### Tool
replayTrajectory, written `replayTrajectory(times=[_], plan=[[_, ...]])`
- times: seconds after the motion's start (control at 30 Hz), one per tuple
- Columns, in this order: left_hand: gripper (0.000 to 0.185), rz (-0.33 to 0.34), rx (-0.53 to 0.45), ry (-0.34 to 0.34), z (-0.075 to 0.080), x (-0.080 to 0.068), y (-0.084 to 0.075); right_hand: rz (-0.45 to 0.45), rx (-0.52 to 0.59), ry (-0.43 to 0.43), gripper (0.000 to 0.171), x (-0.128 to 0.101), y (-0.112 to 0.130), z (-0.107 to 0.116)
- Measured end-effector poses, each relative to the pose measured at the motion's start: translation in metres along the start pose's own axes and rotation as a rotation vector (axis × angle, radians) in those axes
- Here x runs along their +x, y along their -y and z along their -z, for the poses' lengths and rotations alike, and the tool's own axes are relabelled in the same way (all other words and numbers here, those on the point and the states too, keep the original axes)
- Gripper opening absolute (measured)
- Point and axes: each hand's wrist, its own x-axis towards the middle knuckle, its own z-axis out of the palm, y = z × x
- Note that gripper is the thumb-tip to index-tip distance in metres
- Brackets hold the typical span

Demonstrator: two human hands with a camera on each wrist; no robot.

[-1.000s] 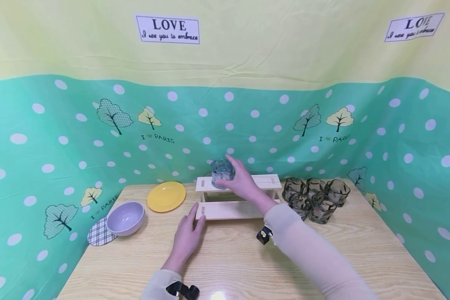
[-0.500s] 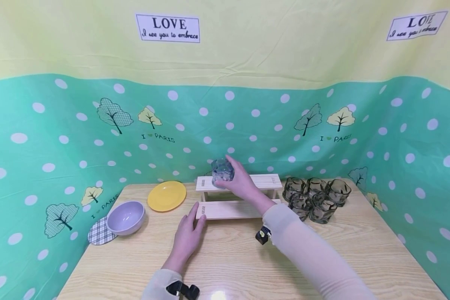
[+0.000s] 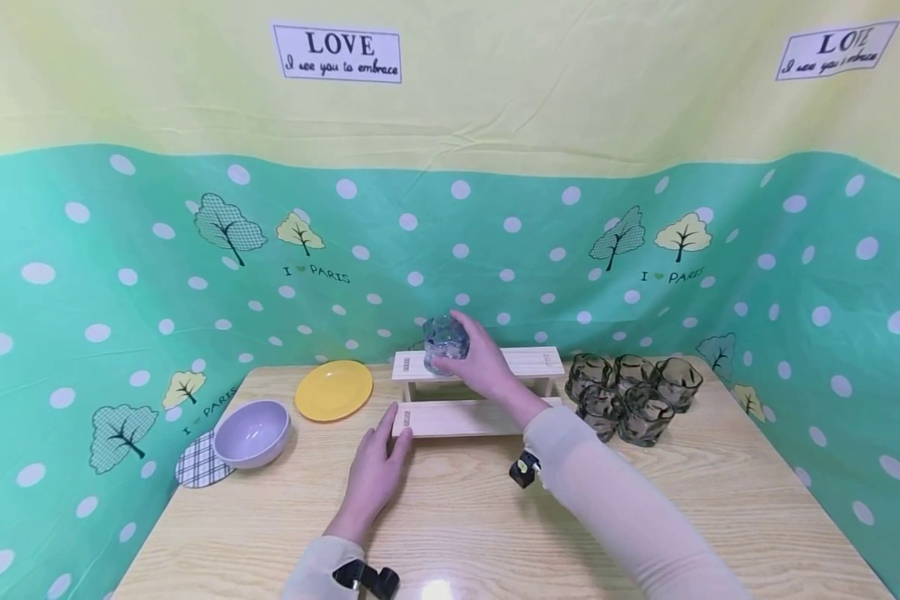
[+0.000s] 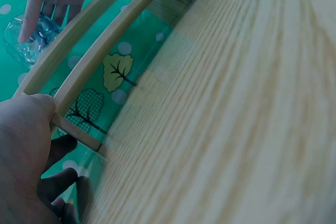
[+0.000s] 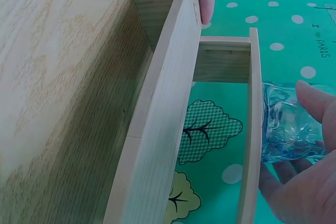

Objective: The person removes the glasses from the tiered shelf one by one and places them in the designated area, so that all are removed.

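Observation:
My right hand [image 3: 487,362] holds a clear bluish drinking glass [image 3: 442,335] at the left part of the upper board of a two-tier wooden shelf [image 3: 457,419]. Its thumb and fingers wrap the glass's sides. Seen from the right wrist, the glass [image 5: 283,124] stands with its base right at the upper board. At the shelf's left end, my left hand [image 3: 373,471] grips the lower board's corner, thumb on the front and fingers along the side. The left wrist view shows the thumb pressed on the wooden end, with the other fingers loosely bent beside it.
Several smoky grey glasses [image 3: 645,417] stand grouped right of the shelf. Leftward lie a yellow plate [image 3: 333,392], a purple bowl [image 3: 252,435] and a checked round mat [image 3: 201,465] partly under the bowl. A green dotted cloth [image 3: 390,250] hangs behind the table.
Almost nothing differs: the head view has shifted slightly, while both hands, the glass and the shelf keep their places.

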Motion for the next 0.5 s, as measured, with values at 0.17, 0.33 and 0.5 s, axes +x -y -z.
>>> replayTrajectory(times=[0.17, 0.33, 0.5], plan=[[0.061, -0.003, 0.003, 0.001, 0.0004, 0.0002, -0.0006, 0.003, -0.006, -0.006, 0.098, 0.0001, 0.0003, 0.0], [0.061, 0.002, 0.003, 0.003, -0.0001, -0.0002, -0.0012, 0.002, -0.015, -0.016, 0.098, 0.0014, -0.0003, -0.0008], [0.061, 0.004, 0.009, 0.005, -0.0001, 0.0, -0.0007, -0.001, -0.026, -0.029, 0.097, 0.0009, 0.0007, -0.0013]])
